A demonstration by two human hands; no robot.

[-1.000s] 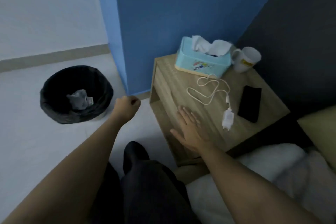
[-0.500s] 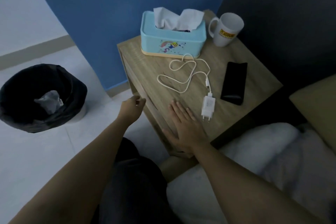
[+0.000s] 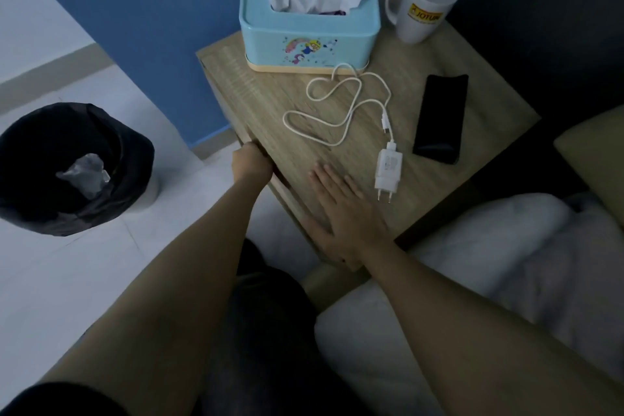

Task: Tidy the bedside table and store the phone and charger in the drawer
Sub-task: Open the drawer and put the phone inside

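Our left hand (image 3: 251, 162) curls round the counter's (image 3: 270, 105) front edge; our right hand (image 3: 344, 213) lies flat, grip wide. Charger (image 3: 388, 169) at two o'clock of it, phone (image 3: 440, 118) beyond.

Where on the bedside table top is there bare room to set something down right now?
Bare wood lies along the left strip between the tissue box, the cable and the left hand at the front edge. A smaller patch sits right of the phone, below the mug. The middle is crowded: cable, charger, phone, with the right hand flat beside the charger.
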